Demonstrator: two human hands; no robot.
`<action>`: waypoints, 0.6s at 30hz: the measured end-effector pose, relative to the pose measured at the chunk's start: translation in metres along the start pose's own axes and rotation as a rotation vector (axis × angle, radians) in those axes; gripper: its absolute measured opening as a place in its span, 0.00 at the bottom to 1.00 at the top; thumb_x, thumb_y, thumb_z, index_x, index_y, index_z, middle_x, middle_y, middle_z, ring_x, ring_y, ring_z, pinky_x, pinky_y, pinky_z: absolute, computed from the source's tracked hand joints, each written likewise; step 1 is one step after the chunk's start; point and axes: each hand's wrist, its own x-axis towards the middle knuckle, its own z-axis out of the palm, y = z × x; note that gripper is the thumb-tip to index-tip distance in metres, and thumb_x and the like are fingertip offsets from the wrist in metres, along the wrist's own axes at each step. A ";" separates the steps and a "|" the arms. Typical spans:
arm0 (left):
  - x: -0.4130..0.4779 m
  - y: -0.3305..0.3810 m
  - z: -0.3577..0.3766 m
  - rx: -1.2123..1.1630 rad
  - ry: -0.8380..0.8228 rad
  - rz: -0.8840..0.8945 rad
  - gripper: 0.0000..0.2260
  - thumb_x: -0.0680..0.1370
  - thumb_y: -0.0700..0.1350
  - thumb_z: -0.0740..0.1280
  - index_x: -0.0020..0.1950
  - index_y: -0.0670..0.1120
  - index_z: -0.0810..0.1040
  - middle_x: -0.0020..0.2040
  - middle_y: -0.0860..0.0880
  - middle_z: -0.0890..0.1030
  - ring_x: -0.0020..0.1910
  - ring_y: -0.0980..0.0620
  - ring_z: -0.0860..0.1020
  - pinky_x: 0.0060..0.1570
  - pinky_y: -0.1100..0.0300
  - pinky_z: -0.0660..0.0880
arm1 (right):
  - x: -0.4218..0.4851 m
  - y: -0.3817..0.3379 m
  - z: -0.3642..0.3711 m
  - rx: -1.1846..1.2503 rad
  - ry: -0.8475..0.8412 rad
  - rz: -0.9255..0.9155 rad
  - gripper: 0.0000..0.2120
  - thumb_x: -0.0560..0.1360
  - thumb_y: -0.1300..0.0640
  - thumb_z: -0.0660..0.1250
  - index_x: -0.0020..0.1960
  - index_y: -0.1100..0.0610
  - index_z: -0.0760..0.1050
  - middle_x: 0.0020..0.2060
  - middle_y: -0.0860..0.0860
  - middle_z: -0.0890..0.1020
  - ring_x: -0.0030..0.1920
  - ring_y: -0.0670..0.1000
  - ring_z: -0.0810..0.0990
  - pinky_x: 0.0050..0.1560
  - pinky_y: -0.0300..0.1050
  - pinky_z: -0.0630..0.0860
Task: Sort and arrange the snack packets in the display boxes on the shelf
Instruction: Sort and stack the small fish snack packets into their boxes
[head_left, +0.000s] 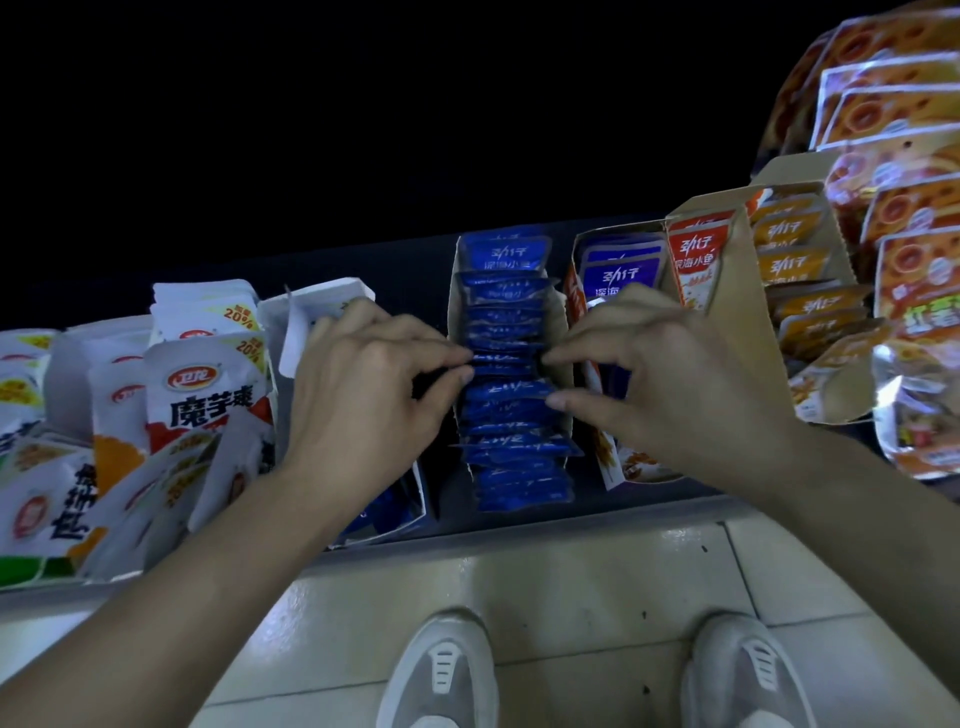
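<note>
A narrow cardboard display box stands on the dark shelf, filled front to back with a row of blue snack packets. My left hand reaches in from the left side and pinches the edges of packets in the middle of the row. From the right side my right hand pinches the same packets, thumb and fingertips touching their edges. A second box with blue packets lies just right of it, partly hidden by my right hand.
White packets with red and orange print crowd the shelf at left. A box with a red packet and orange packets stands at right, with orange bags hanging beyond. Below the shelf edge are pale floor tiles and my grey shoes.
</note>
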 end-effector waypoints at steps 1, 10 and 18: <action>0.002 0.000 0.001 0.000 -0.009 -0.003 0.10 0.78 0.54 0.68 0.53 0.54 0.87 0.48 0.58 0.85 0.47 0.49 0.75 0.47 0.52 0.68 | -0.001 -0.001 0.005 0.001 -0.035 0.002 0.18 0.72 0.46 0.69 0.57 0.54 0.83 0.48 0.47 0.84 0.50 0.50 0.77 0.49 0.46 0.76; 0.026 -0.006 0.000 0.147 -0.097 0.068 0.11 0.75 0.55 0.74 0.56 0.54 0.86 0.50 0.55 0.85 0.47 0.46 0.75 0.47 0.54 0.63 | -0.009 -0.002 0.020 -0.043 -0.068 -0.015 0.15 0.75 0.50 0.70 0.59 0.56 0.83 0.61 0.51 0.82 0.53 0.53 0.76 0.52 0.44 0.73; 0.033 -0.011 -0.004 0.158 -0.186 0.186 0.15 0.76 0.62 0.68 0.57 0.56 0.85 0.50 0.58 0.83 0.48 0.49 0.77 0.47 0.51 0.66 | -0.012 -0.005 0.020 -0.083 -0.083 -0.011 0.17 0.76 0.49 0.66 0.62 0.54 0.81 0.65 0.50 0.79 0.55 0.53 0.75 0.53 0.45 0.71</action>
